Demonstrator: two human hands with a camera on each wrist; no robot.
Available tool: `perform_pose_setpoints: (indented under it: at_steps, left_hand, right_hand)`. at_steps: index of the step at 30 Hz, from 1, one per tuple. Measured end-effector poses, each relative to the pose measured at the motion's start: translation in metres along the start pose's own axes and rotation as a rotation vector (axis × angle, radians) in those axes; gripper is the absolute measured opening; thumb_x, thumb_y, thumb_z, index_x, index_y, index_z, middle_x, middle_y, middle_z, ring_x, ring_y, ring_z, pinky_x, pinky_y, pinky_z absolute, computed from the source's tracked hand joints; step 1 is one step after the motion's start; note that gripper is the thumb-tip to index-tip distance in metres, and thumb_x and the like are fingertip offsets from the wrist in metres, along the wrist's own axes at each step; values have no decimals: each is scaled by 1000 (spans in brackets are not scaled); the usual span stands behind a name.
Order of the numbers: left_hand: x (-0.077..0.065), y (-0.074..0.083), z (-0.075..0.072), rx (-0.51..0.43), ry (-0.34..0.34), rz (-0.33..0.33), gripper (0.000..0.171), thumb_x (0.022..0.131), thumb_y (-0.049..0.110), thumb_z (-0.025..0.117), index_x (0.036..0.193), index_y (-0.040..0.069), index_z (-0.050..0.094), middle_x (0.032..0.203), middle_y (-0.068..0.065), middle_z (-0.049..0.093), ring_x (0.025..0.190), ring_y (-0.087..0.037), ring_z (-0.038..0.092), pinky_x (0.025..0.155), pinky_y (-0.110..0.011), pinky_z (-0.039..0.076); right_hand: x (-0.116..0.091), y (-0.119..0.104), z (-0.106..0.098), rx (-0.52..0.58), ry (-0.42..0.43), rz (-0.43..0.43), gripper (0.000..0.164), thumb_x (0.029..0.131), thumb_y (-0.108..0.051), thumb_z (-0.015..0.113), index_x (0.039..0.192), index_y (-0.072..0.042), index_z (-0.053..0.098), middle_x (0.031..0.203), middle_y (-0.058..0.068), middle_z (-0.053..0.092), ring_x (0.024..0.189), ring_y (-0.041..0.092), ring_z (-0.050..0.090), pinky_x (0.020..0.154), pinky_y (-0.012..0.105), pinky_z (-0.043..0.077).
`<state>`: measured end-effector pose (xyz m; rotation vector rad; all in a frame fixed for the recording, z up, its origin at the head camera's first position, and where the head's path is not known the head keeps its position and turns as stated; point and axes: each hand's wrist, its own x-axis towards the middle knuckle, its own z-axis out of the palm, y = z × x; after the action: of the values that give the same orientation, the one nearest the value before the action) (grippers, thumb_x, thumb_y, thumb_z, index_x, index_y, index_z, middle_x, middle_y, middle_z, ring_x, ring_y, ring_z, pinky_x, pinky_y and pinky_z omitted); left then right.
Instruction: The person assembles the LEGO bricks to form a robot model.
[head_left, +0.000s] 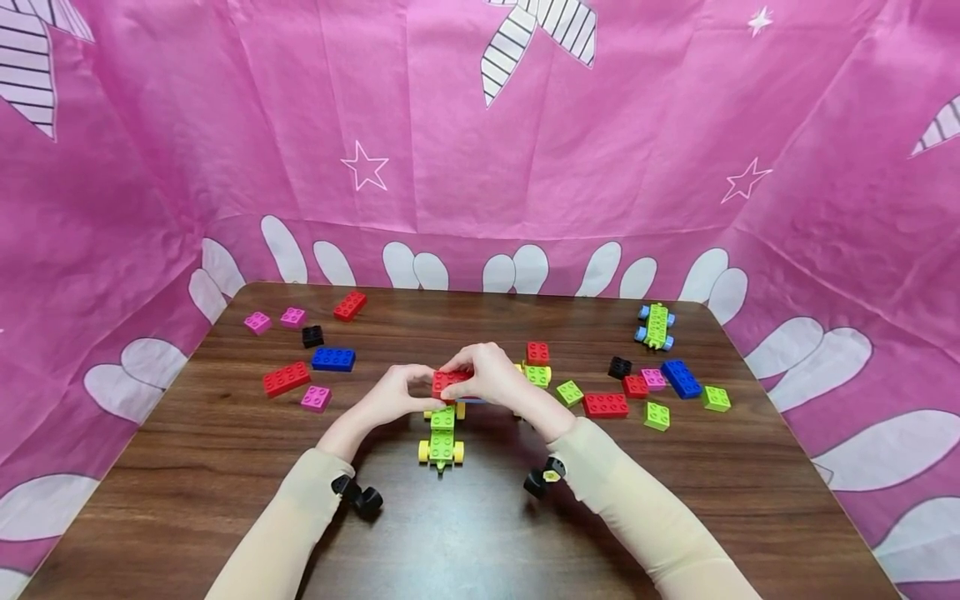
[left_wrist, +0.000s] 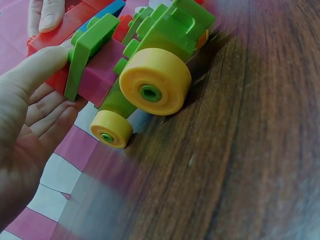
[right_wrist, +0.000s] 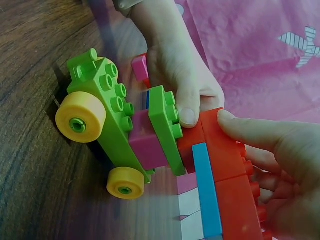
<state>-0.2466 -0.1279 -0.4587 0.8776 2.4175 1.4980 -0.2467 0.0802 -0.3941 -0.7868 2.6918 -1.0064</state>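
A toy car base of light green with yellow wheels stands on the table in front of me. On it, in the right wrist view, rise a pink brick, a green brick, then red bricks and a blue brick. My left hand grips the stack from the left, its thumb against the lower red brick beside the green one. From the right, my right hand pinches the red bricks on top, thumb on their near side. Its other fingers lie partly hidden behind them.
Behind the right hand stands another yellow-wheeled base carrying a red brick. A blue-wheeled green base sits at the back right. Loose bricks lie both sides, including a blue brick at left and a red brick at right.
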Motion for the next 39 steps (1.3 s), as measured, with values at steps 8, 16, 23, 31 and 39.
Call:
perform_pose_setpoints:
  at_steps: [8,16,23,31,39]
  left_hand:
    - [0,-2,0,5,0,9,34,81,17,78,112,6,68,108,-7,71,104,-23,63,95,-45,49]
    - [1,-4,0,10,0,21,33,82,17,77,112,6,68,108,-7,71,104,-23,63,96,-46,49]
    - [1,-4,0,10,2,15,34,81,17,78,111,6,69,107,-7,71,105,-23,63,97,-48,47]
    - [1,-2,0,8,1,-2,32,82,13,77,112,5,68,109,-8,71,105,-23,63,97,-45,48]
    - [-4,23,-3,45,-20,-20,31,83,6,74,113,-1,66,110,-15,70,106,-29,63,96,-47,48]
  right_hand:
    - [-1,-2,-1,21,-11,21,34,75,-25,83,105,-10,76,96,2,73,83,11,60,70,23,51]
    - [1,-1,-1,20,-10,22,34,74,-26,84,103,-11,76,94,2,73,82,11,60,71,23,51]
    - [2,-2,-1,7,-10,49,33,73,-27,85,101,-12,77,94,1,73,82,11,60,72,24,51]
    - [2,-3,-3,3,-16,35,33,73,-26,84,101,-11,77,94,1,73,83,12,60,72,24,51]
    - [1,-5,-3,-30,-36,18,33,75,-26,83,103,-11,76,94,1,73,83,12,59,71,24,51]
